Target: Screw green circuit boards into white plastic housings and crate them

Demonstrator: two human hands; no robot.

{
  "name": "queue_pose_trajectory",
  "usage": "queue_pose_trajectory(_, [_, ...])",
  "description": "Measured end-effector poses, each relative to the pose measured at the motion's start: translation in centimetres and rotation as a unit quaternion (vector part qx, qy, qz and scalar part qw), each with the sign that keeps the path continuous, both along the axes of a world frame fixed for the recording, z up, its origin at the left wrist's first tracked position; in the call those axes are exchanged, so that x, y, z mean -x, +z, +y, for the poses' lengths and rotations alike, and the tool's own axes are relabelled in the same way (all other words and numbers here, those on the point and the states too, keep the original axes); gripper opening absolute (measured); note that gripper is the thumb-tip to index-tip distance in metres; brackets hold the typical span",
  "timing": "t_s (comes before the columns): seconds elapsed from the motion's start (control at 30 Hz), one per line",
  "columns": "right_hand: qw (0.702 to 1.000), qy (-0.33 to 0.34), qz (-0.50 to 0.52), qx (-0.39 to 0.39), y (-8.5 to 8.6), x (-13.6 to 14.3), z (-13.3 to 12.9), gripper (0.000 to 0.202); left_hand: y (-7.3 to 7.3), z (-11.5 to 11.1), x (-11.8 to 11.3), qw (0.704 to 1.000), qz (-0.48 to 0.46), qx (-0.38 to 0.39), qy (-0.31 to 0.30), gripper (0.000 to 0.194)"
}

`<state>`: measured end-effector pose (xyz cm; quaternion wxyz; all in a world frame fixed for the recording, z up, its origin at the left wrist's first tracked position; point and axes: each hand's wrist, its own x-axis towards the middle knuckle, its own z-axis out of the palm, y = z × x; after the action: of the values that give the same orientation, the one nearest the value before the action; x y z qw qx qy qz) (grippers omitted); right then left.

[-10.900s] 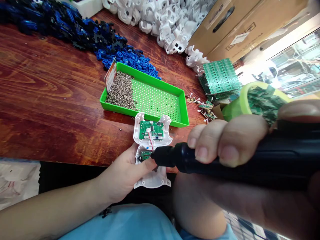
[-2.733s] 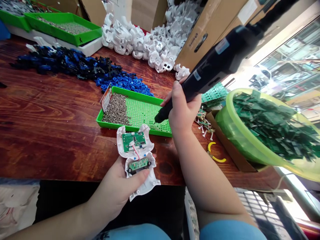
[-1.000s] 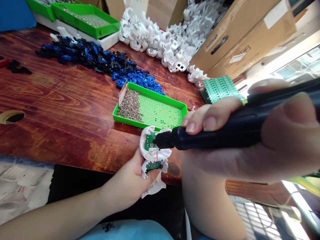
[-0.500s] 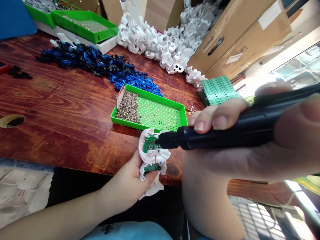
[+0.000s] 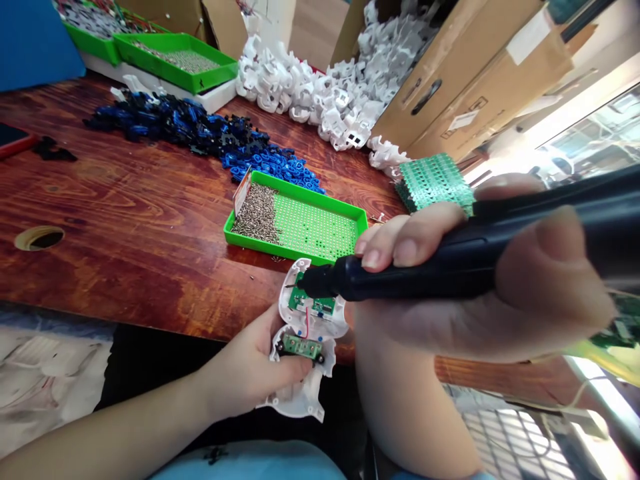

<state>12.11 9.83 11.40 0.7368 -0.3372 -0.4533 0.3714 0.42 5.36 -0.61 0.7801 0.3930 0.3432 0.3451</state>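
My left hand (image 5: 255,367) grips a white plastic housing (image 5: 295,393), its thumb lying across the lower part. Inside the housing sit an upper green circuit board (image 5: 320,303) and a smaller lower board (image 5: 303,347), with a red wire between them. Wrapped in my right hand (image 5: 425,267) is a black electric screwdriver (image 5: 425,280), held nearly level. Its tip is over the left side of the upper board; whether it touches a screw I cannot tell. Just beyond the housing lies a green tray (image 5: 320,217) with small screws (image 5: 257,213) heaped at its left end.
Behind the tray are heaps of blue and black plastic parts (image 5: 200,130) and white shells (image 5: 320,100). A stack of green circuit boards (image 5: 435,180) and a cardboard box (image 5: 470,87) stand at the right. The table (image 5: 125,267) has a round hole at left.
The housing has tilted so that its inside and lower board show more fully. My right hand and the screwdriver have shifted slightly left with it.
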Motion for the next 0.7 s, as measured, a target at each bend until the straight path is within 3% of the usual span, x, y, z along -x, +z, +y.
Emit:
queue_pose_trajectory(0.27, [1.0, -0.005, -0.014, -0.009, -0.2, 0.0, 0.3, 0.027, -0.7, 0.1, 0.7, 0.986, -0.147, 0.065, -0.032, 0.044])
queue_pose_trajectory(0.47, [0.999, -0.016, -0.029, -0.032, -0.9, -0.4, 0.7, 0.021, -0.8, 0.2, 0.6, 0.979, -0.184, 0.078, -0.041, 0.045])
queue_pose_trajectory(0.7, [0.992, -0.006, -0.039, -0.119, -1.6, -1.2, 1.2, 0.028, -0.7, 0.0, 0.6, 0.982, -0.17, 0.072, -0.03, 0.039])
